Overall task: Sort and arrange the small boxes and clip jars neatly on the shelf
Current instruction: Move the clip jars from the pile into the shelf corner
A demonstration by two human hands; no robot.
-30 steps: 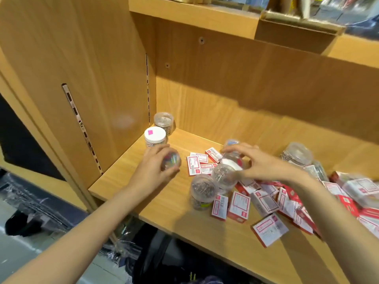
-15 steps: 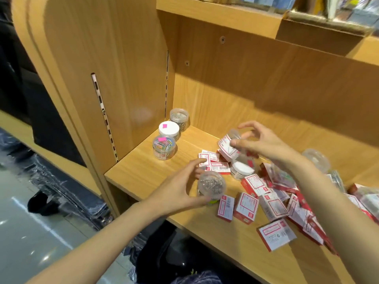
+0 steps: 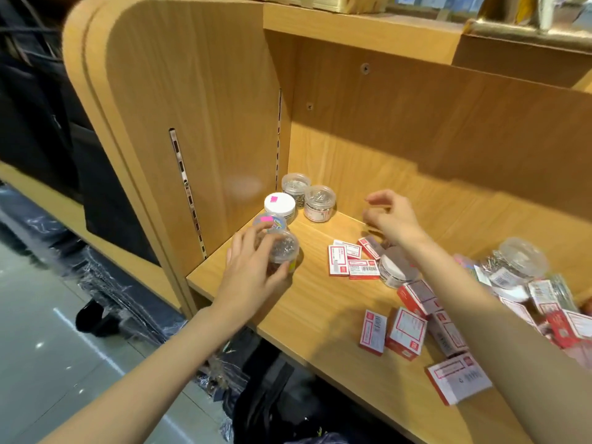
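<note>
My left hand (image 3: pixel 248 272) grips a clear jar of silver clips (image 3: pixel 285 251) near the shelf's front left, right beside a jar of coloured clips (image 3: pixel 270 222). Behind them stand a white-lidded jar (image 3: pixel 279 204) and two clear jars (image 3: pixel 295 184) (image 3: pixel 319 202) in the back left corner. My right hand (image 3: pixel 392 217) hovers over the shelf with loosely curled fingers and holds nothing. Small red and white boxes (image 3: pixel 352 261) lie flat below it. Another jar (image 3: pixel 395 272) lies on its side, partly hidden by my right forearm.
The wooden shelf (image 3: pixel 320 302) holds a jumble of red and white boxes (image 3: pixel 407 333) and clip jars (image 3: pixel 522 257) on its right side. A side panel (image 3: pixel 192 123) closes the left; an upper shelf (image 3: pixel 368 30) hangs above. Dark bags lie on the floor below.
My left hand carried the silver-clip jar leftward to the coloured-clip jar. My right hand set a clear jar in the back left corner and drew back with nothing in it.
</note>
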